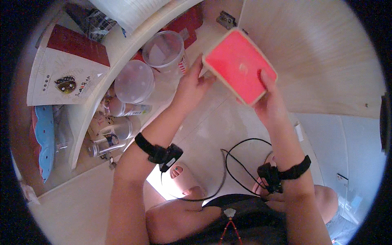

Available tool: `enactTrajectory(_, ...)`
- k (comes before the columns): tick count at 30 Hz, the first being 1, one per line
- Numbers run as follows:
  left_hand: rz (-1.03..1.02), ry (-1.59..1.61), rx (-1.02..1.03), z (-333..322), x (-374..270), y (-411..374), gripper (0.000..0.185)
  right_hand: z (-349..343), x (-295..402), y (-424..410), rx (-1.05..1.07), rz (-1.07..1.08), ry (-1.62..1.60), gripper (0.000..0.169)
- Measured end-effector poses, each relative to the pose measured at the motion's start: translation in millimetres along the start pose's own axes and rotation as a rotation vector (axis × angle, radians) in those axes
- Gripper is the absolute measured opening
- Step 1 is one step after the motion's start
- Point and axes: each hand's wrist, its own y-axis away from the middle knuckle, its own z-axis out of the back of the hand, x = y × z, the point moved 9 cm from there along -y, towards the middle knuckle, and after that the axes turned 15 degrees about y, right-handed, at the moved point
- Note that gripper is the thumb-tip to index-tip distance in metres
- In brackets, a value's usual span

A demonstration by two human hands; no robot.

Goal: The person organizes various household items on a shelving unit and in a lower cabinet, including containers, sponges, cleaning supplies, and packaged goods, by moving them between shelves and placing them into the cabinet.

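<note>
My right hand (265,95) grips a flat rectangular container with a bright pink-red face (239,65) and a pale rim, its thumb lying on the face. The container is held tilted above the floor. Beside its left corner is my left hand (194,84), fingers spread; whether a fingertip touches the rim cannot be told. Left of that hand, on the lower cabinet shelf, are an open clear plastic tub (163,50) and a clear round container with a translucent lid (134,82). Black straps with small devices are around both my forearms.
The curved-looking shelf edge (122,52) runs along the left. A red and white box (69,69) and a blue scalloped item (45,141) sit on the upper shelf. Clear jars (107,145) lie lower. An open cabinet door (318,55) stands at right. A black cable (226,159) loops between my arms.
</note>
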Motion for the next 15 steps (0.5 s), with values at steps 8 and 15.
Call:
enactTrajectory(8,0.172,0.541,-0.154,4,-1,-17,0.054,-73,24,-45,0.034,0.101,-0.080,0.041)
enactTrajectory(15,0.237,0.535,-0.228,12,29,25,0.042,-95,21,-66,-0.014,0.043,-0.149,0.034)
